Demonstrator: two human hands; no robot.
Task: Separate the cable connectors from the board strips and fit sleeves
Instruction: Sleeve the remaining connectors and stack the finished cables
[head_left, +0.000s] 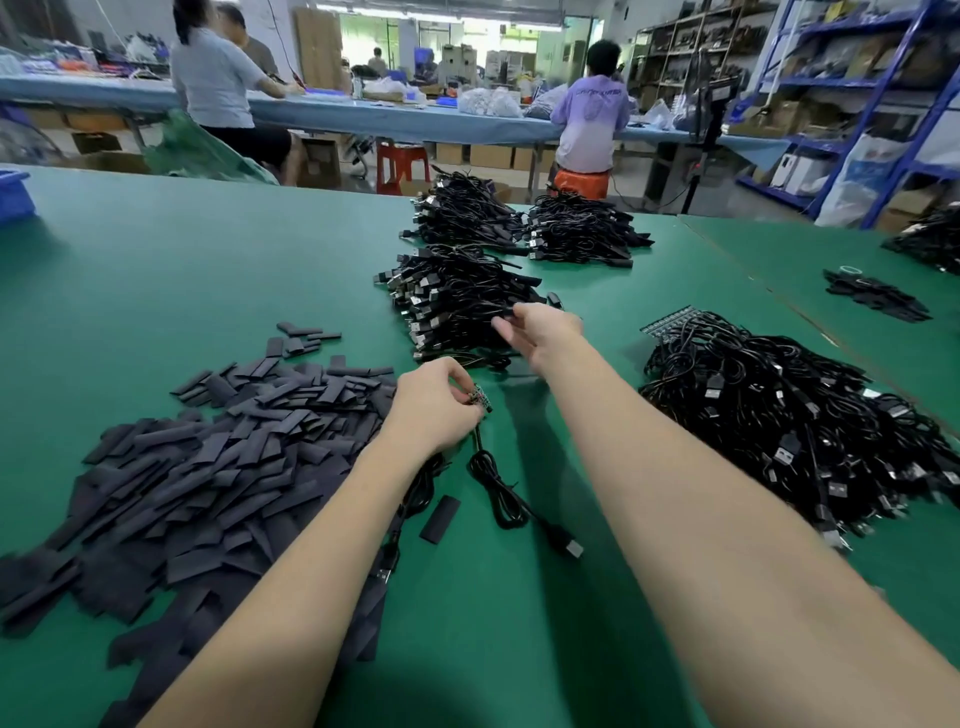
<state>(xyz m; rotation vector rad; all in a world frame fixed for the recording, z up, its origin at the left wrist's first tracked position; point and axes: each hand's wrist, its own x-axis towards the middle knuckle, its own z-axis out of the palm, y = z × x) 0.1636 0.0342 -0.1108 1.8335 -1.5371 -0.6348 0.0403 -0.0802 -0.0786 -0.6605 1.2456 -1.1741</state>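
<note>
While my left hand (434, 402) pinches a small green circuit-board connector (479, 399), its black cable (501, 493) trailing over the green tabletop (156, 270), my right hand (537, 330), fingers apart, reaches to the finished bundles (452, 301). Sleeving seems next: one flat black sleeve (440, 518) lies nearby.

Black sleeves (218, 467), flat, heaped left; black cables (789, 415) tangled right; small connector board (478, 397) with coiled cable (498, 493), centre.
</note>
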